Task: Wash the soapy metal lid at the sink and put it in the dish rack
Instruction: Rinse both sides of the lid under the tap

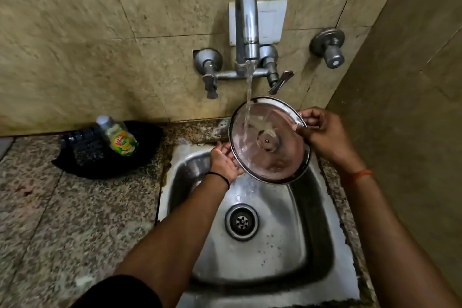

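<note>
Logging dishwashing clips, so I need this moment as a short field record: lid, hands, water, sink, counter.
lid: metal lid, tilted, knob side facing camera, held over the sink
left hand: supports the lid's lower-left rim
right hand: grips the right rim
water: running from the tap onto the lid
counter: bottle on a black tray, left of sink
dish rack: not seen

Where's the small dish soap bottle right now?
In the head view, the small clear dish soap bottle with a green-and-yellow label leans in a black tray on the speckled granite counter, left of the steel sink, against the tiled wall.
</note>
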